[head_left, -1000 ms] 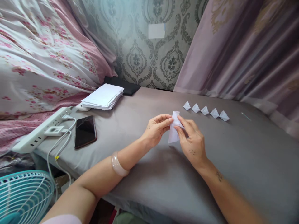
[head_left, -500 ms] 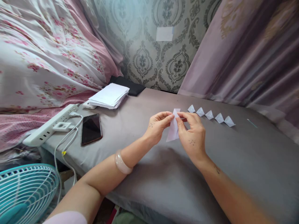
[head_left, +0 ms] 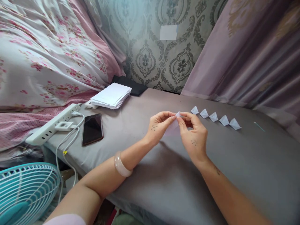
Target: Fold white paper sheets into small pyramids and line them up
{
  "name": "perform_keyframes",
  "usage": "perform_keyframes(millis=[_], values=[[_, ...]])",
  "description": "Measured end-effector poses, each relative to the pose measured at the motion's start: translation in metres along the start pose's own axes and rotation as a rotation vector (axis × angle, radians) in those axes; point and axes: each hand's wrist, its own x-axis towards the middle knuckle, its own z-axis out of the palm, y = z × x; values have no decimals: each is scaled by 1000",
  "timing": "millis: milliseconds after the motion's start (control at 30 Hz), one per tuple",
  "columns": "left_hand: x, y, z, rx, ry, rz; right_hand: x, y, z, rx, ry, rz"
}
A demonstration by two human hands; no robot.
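Between my two hands a small sheet of white paper [head_left: 172, 128] is held up above the grey-covered table [head_left: 150, 106]. My left hand [head_left: 159, 125] pinches its upper edge between thumb and fingers from the left. From the right, my right hand [head_left: 193, 131] pinches the same edge, the two thumbs close together near a folded peak. The lower part of the sheet hangs down, partly hidden behind the hands. Just beyond my right hand stands a row of several small folded paper pieces [head_left: 213, 117], each with a pointed top.
A stack of white paper [head_left: 112, 96] lies at the back left beside a black flat item [head_left: 137, 88]. Nearer are a phone [head_left: 92, 128] and a white power strip [head_left: 55, 123] with cables. A blue fan [head_left: 28, 190] stands lower left. A thin stick [head_left: 259, 126] lies far right.
The paper has turned from a narrow upright strip to a wider sheet with a peak at its top. Both hands still pinch it. The view has shifted slightly.
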Motion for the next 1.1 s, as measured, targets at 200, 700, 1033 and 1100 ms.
perform_keyframes(millis=[200,700,1033,1100], values=[[-1,2,1,11,1,-5,0,2,0,-8,-10,-15],[0,-2,0,-6,-4,29,7,4,0,264,-147,281],[-1,1,0,44,39,-21,4,0,-2,102,-124,163],[-1,1,0,46,37,-22,3,0,-2,64,-119,138]])
